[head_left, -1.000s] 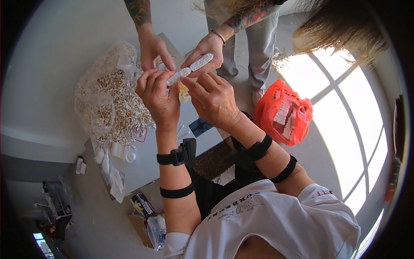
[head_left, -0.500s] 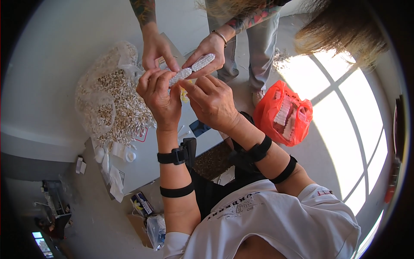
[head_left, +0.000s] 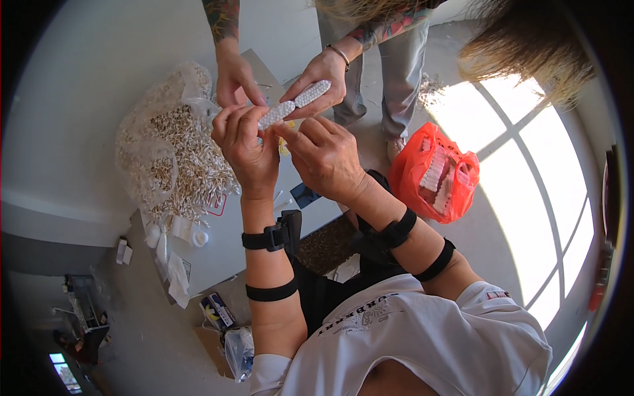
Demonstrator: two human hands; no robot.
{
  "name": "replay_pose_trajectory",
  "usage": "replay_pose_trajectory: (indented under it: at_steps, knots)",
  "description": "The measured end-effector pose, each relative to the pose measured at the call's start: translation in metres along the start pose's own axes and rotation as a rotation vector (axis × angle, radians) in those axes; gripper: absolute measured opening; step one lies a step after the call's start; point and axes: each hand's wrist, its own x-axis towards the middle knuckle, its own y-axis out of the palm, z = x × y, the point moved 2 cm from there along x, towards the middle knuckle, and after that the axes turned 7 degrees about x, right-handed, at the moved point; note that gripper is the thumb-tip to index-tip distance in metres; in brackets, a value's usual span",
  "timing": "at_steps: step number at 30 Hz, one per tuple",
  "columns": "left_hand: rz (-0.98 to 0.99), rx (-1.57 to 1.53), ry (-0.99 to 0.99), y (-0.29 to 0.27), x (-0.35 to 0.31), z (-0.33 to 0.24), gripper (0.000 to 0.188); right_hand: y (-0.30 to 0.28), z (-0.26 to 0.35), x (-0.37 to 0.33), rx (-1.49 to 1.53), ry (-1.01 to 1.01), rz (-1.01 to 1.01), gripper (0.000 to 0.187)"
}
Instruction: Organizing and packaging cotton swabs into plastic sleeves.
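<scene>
A pack of cotton swabs [head_left: 276, 115], its white bumpy tips facing up, is held between my two hands. My left hand [head_left: 248, 153] grips its left side with curled fingers. My right hand [head_left: 326, 157] has thumb and fingers pinched at its near edge. A second swab pack [head_left: 312, 94] touches the first end to end and rests in a co-worker's hand [head_left: 325, 74]. The co-worker's other hand [head_left: 236, 78] hovers just beyond my left fingers, its thumb close to the pack. My fingers hide the packs' lower sides.
On the grey table [head_left: 228, 254] at left lies a clear plastic bag [head_left: 178, 152] spilling many loose swabs. A red bag [head_left: 432, 173] of packed swabs stands at right. Below the table's near edge sits a cardboard box [head_left: 214, 350]. The co-worker's legs [head_left: 399, 79] stand opposite.
The co-worker's hand at left has drawn its thumb back slightly from the swab pack. My hands keep their grip and have barely moved.
</scene>
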Motion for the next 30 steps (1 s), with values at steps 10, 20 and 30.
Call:
replay_pose_trajectory:
  at_steps: [10,20,30]
  knots:
    - [-0.021,-0.012,-0.015,-0.0005,-0.0040,0.0045,0.024,0.0023,0.0005,-0.0006,0.001,-0.012,-0.012,0.048]
    - [-0.063,-0.033,-0.009,-0.0022,-0.0048,0.0069,0.026,0.0029,0.0044,0.0000,0.024,-0.002,0.000,0.045]
    - [-0.017,0.042,0.000,-0.0042,0.0041,0.0007,0.025,0.0002,0.0022,0.0014,0.062,-0.009,-0.021,0.039]
